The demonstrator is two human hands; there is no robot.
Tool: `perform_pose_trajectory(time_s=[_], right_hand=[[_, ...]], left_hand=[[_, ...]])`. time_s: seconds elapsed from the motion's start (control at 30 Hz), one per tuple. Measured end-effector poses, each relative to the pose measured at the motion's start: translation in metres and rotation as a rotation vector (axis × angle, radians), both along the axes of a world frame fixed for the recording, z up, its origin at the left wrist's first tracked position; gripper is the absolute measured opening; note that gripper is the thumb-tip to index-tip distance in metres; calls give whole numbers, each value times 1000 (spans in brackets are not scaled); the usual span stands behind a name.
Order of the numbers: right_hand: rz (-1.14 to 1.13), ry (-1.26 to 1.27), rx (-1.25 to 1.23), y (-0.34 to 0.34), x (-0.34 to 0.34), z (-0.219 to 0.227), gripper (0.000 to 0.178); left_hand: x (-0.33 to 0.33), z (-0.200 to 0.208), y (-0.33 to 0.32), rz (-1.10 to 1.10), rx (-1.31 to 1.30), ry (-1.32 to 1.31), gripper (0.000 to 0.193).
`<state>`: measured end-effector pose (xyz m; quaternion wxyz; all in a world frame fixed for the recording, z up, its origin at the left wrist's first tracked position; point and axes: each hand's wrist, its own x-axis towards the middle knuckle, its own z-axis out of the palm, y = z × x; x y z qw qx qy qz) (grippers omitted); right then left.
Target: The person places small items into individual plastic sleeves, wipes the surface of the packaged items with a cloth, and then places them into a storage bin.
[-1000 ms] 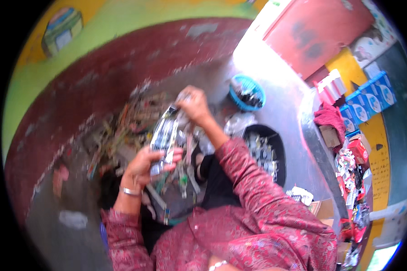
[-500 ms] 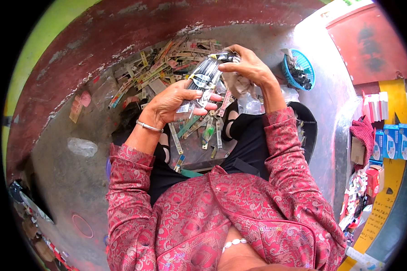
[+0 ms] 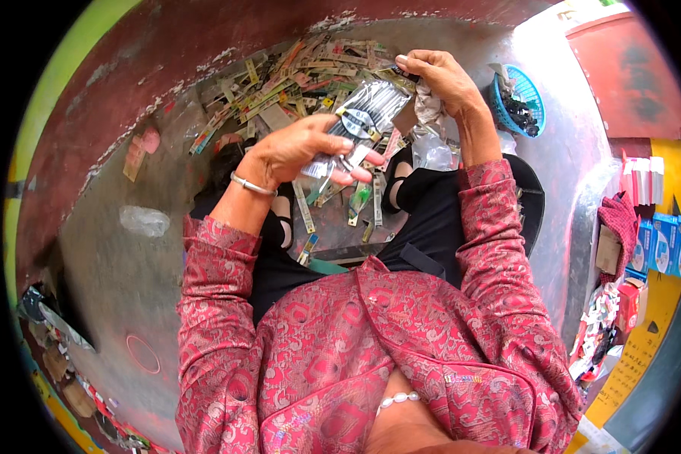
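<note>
My left hand (image 3: 303, 151) grips the lower end of a clear plastic packet (image 3: 378, 102) of slim pens or refills, held tilted above my lap. Thumb on top, fingers beneath, it holds the packet by a dark label band. Dark tips and pale shafts show through the film. My right hand (image 3: 443, 79) is closed at the packet's far right corner, pinching a small dark piece (image 3: 405, 73). Whether that piece is part of the packet or separate, I cannot tell.
A heap of printed strips and wrappers (image 3: 303, 72) covers the floor ahead. To the right stands a blue basket (image 3: 533, 98) with dark scraps. Crumpled clear plastic lies by my foot (image 3: 431, 151) and at left (image 3: 145, 221). Blue boxes (image 3: 662, 246) are stacked far right.
My right hand has moved up and to the right, drawing away from the packet's middle. The packet has shifted right and tilted further, its far end spread wider. My left hand keeps its hold.
</note>
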<state>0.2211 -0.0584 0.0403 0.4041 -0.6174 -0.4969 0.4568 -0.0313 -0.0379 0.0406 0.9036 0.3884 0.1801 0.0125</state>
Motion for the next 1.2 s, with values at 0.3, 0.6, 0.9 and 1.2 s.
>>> perform_pose_trajectory(time_s=[0.3,0.6,0.9,1.2], right_hand=[[-49,15,47,2,1,-13,27],[28,144,-11,-12,-4,11,27],[-218,654,77,1,-9,-12,16],[-321,839,201,8,-24,-19,5]], left_hand=[[-7,4,2,-42,79,-26,48],[-3,7,4,-28,9,-36,51],[-18,-5,45,193,-380,-364,88],[-25,2,42,399,6,-542,98]])
